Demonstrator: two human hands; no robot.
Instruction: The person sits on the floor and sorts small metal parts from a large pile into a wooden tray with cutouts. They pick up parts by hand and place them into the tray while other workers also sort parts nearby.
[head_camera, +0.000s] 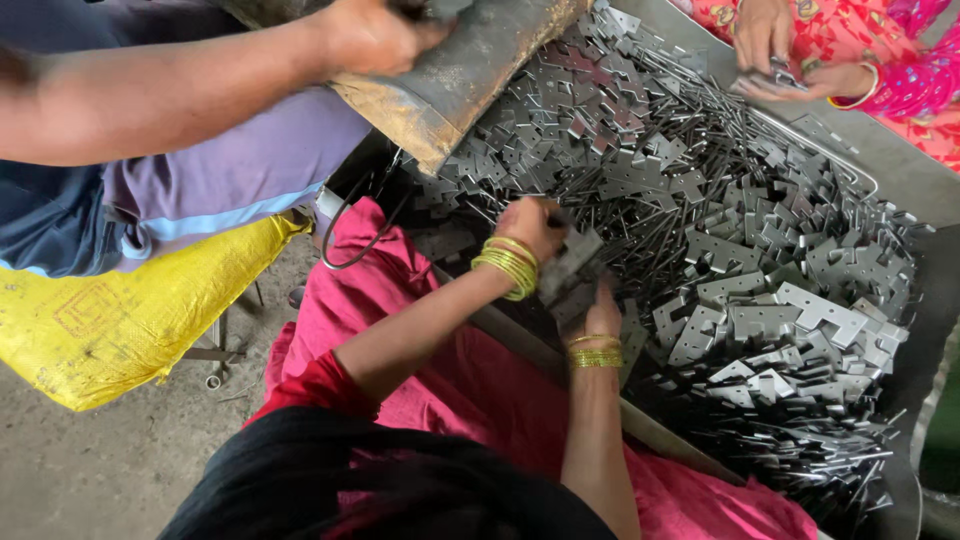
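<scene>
Our left hand (530, 228) and right hand (600, 318), both closed on one grey metal plate (572, 262), near tray's (900, 170) left edge. Heap of loose plates (770, 300) and pins (690, 110) fills tray: we judge most work left. Two co-workers' hands along far edge.

metal plates (760, 300) heaped right | yellow sack (120, 320) left | cloth (480, 390) between
</scene>
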